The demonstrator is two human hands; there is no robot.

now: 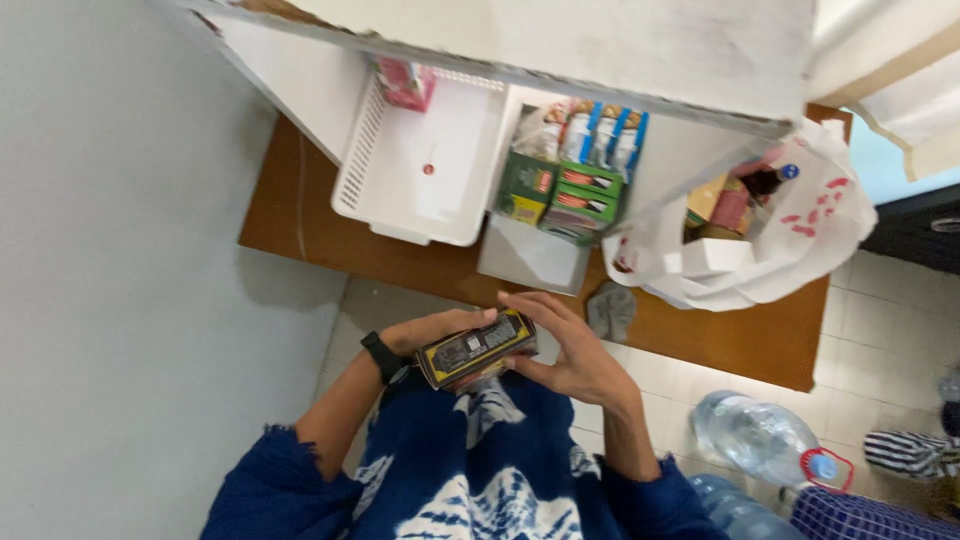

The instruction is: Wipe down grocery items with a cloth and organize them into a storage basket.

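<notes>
The person is holding a small black-and-yellow box (476, 349) close to the chest, above the near edge of the brown table (300, 225). The left hand (435, 333) is cupping one end from below, fingers curled around it. The right hand (567, 350) is covering the other end, fingers spread flat across the top, so the box is pinned between both palms with a long printed face turned up toward the camera. That tilt would suit reading or checking the face, though the print is too small to tell.

On the table, a white basket (420, 170) is lying nearly bare, with only a pink pack (405, 85) in its far corner. Beside it, a tray (535, 255) is packed tight with green and blue cartons (580, 165) standing upright. A white plastic bag (760, 235) is sagging open to the right, more packs showing inside. Water bottles (760, 435) are standing on the tiled floor.
</notes>
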